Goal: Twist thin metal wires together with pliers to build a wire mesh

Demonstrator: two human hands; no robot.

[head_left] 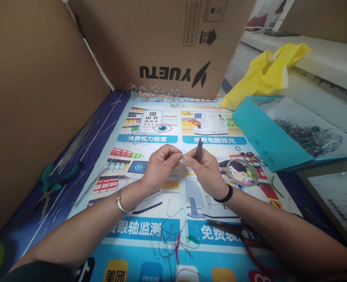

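Note:
My left hand (161, 162) and my right hand (204, 167) meet above the middle of a printed poster mat (150, 129). The left fingers pinch a thin bent wire piece (183, 161) between them. My right hand is closed round a slim dark tool (199, 149) whose end sticks up past the knuckles, its working tip at the wire. A silver bangle (121, 203) sits on my left wrist, a black band (225, 197) on my right.
A tape roll (243, 172) lies right of my hands. A teal box (267, 133) holds a heap of wire pieces (308, 135). Green-handled pliers (51, 183) and long straight wires (82, 156) lie at the left. Cardboard boxes (161, 43) wall the back and left. Loose wire scraps (170, 239) lie near me.

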